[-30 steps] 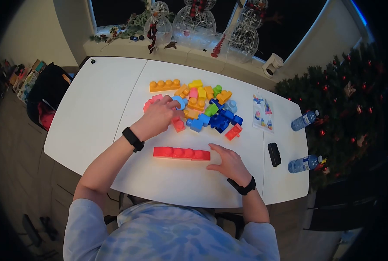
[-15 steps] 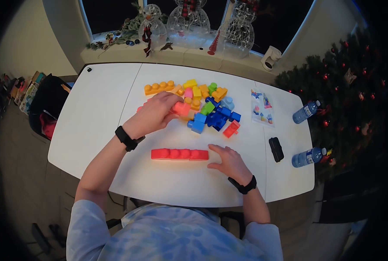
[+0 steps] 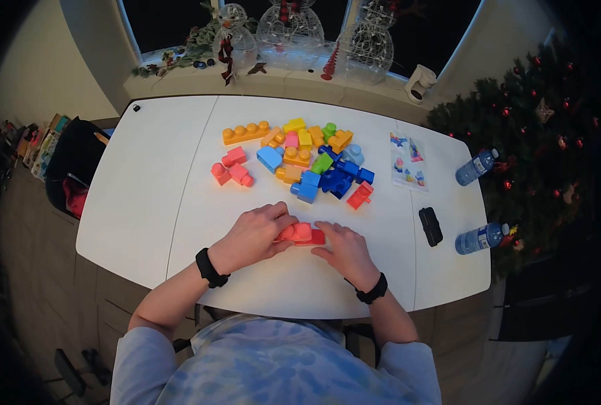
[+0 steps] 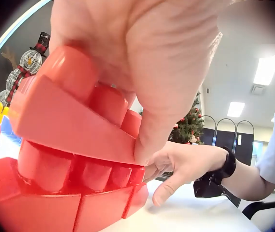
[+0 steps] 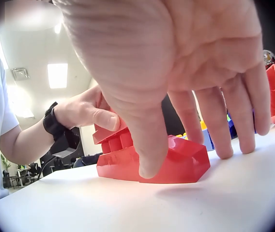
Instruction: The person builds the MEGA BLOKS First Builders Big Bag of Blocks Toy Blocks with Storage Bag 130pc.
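Note:
My left hand (image 3: 250,236) grips a coral-red toy building block (image 4: 72,123) between thumb and fingers. The block sits tilted just over the studs of a red row of blocks (image 4: 101,208) on the table, overlapping the studs in the left wrist view. Most of the row is hidden under the left hand in the head view. At the row's right end is my right hand (image 3: 351,253), its fingers fairly straight. In the right wrist view its thumb is on the near side of the row (image 5: 186,164) and its fingertips are down by the tabletop beyond.
Three coral blocks (image 3: 241,175) lie left of a loose pile of yellow, orange, green and blue blocks (image 3: 305,187). An orange four-stud block (image 3: 245,133) lies behind. To the right are a picture sheet (image 3: 408,162), a black case (image 3: 430,226) and two water bottles (image 3: 481,238).
The left hand picked a coral block from the left of the pile and brought it toward me, over the red row. The right hand has moved slightly left, to the row's end.

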Available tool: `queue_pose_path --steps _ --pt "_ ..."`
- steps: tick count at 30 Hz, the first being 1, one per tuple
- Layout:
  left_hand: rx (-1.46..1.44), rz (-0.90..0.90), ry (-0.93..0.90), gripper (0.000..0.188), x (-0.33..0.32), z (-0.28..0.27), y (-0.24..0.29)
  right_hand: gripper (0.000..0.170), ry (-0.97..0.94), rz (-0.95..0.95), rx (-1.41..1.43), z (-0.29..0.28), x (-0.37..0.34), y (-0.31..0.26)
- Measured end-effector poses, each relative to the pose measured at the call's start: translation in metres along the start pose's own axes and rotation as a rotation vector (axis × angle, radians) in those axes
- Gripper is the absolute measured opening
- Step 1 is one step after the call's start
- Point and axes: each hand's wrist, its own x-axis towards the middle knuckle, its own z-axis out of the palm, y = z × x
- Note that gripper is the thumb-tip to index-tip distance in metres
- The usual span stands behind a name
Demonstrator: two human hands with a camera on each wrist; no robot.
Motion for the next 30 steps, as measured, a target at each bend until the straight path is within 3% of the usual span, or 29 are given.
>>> queue_pose_path --steps 7,17,22,26,28,30 --pt "-0.089 -0.058 -0.041 0.034 -0.003 0.015 -0.004 0.035 0.059 -0.007 -0.057 0.008 0.004 -0.009" --pt "-0.096 -0.067 0.049 0.038 -0.007 0.028 -0.014 0.036 0.121 -0.050 -0.069 0.018 0.008 -0.012" --pt "-0.097 -0.068 -0.005 0.041 -0.008 0.031 -0.013 0.036 0.085 0.035 0.224 0.013 0.011 -0.022" --pt "-0.125 -0.038 -0.069 0.046 -0.003 0.013 -0.013 0.037 0.105 -0.032 0.135 0.015 0.010 -0.018" --pt "-0.320 -0.039 0.067 0.048 0.009 -0.012 -0.029 0.037 0.041 -0.046 0.140 0.012 0.009 -0.017" --pt "-0.252 -0.183 0.179 0.047 0.035 -0.046 -0.067 0.037 0.032 -0.036 0.140 0.011 0.009 -0.016"
